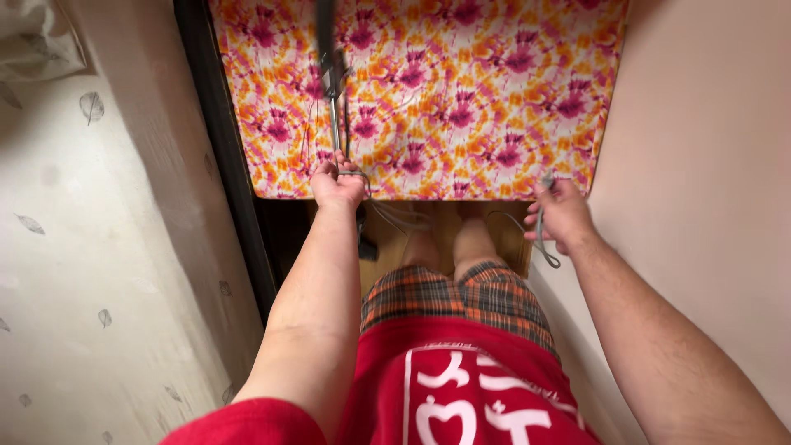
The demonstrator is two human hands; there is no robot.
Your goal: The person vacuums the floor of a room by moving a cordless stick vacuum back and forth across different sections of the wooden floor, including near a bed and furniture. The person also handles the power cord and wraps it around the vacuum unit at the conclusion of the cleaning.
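Nearest us, our right hand (562, 216) pinches a grey cord (540, 235) that loops below its curled fingers. Farther out, our left hand (336, 183) is fisted around a metal rod (334, 107), which rises from the knuckles over the tie-dye mattress (461, 99).

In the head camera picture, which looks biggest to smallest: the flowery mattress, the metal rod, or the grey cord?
1. Mattress, far the biggest.
2. Rod, in the left hand.
3. Cord, in the right hand; partly hidden, so unsure.

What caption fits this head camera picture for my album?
Left hand grips a metal rod and right hand holds a grey cable over a pink-orange tie-dye mattress.
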